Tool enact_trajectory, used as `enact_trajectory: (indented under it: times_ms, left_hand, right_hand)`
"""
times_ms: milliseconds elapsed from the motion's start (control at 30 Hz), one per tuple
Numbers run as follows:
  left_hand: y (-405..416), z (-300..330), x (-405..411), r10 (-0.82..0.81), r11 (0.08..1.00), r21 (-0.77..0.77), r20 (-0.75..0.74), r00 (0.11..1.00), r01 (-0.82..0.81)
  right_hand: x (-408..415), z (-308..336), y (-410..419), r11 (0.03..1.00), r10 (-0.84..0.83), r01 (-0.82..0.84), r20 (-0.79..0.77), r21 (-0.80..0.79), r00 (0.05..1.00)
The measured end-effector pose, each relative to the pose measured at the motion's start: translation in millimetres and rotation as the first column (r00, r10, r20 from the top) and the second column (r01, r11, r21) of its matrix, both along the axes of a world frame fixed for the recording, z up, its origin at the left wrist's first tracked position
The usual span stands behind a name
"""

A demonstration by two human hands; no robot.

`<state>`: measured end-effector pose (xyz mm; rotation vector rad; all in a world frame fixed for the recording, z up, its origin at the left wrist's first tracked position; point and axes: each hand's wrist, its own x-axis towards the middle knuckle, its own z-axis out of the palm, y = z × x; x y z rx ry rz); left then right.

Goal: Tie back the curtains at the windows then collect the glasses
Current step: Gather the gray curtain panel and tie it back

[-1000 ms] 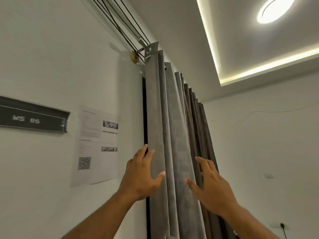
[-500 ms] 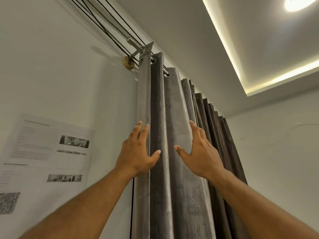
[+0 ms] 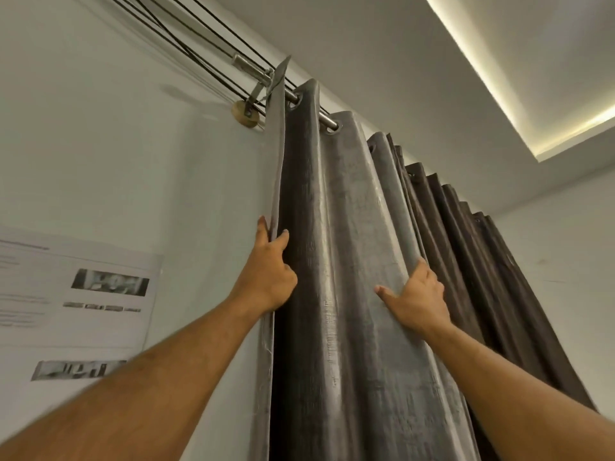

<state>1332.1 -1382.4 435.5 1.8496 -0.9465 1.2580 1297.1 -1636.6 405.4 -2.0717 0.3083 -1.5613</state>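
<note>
A grey eyelet curtain hangs in deep folds from a metal rod just below the ceiling. My left hand grips the curtain's left edge, thumb in front and fingers behind the hem. My right hand holds the right side of a wide front fold, thumb spread across the cloth and fingers tucked behind it. Both arms reach up from below. No glasses are in view.
The rod's bracket is fixed to the white wall, with black cables running along above it. A printed paper sheet is stuck to the wall at the left. Darker curtain folds continue to the right.
Both hands have risen and gone from flat against the curtain to gripping it: the left took the edge, the right moved right and took a fold. The view has tilted further up.
</note>
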Motion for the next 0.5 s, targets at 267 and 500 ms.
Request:
enact_trajectory:
  times_ms: [267,500]
  left_hand:
    - [-16,4,-8,0.035,0.998,-0.054,0.021,0.999,-0.034]
    - [-8,25,-20,0.078,0.96,-0.273,0.033,0.996,-0.066]
  right_hand:
    - [44,19,5,0.934,0.355,-0.352,-0.056,0.065,0.933]
    - [27,46,106,0.649,0.638,-0.561,-0.034,-0.514,0.769]
